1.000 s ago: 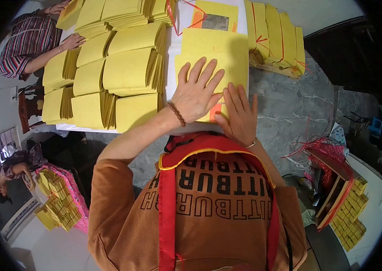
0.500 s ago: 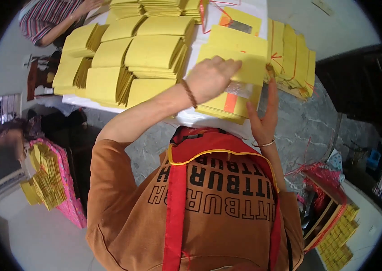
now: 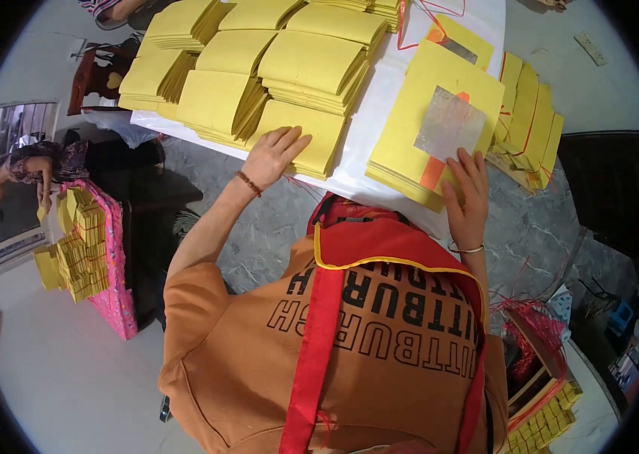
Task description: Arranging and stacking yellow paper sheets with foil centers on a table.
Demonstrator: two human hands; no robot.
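My left hand [image 3: 278, 155] lies with its fingers stretched over the near edge of a stack of folded yellow paper [image 3: 308, 132], the closest of several such stacks on the left of the table. My right hand [image 3: 467, 193] rests with fingers apart on the right front edge of a pile of flat yellow sheets [image 3: 403, 129]. The top sheet bears a silver square [image 3: 448, 121] and an orange strip [image 3: 432, 173]. Behind this pile lies another yellow sheet [image 3: 474, 39] with a silver patch, partly covered.
White covering [image 3: 361, 140] shows between the stacks and the pile. Red string [image 3: 404, 30] lies at the back. Tied yellow bundles [image 3: 527, 121] stand beyond the table's right side. Other people work at the far left; a pink-covered table [image 3: 114, 250] there holds more yellow bundles.
My left hand has moved left from the flat pile to the nearest folded stack. The silver square now shows fully. My right hand stays by the pile's right edge; the view has shifted.
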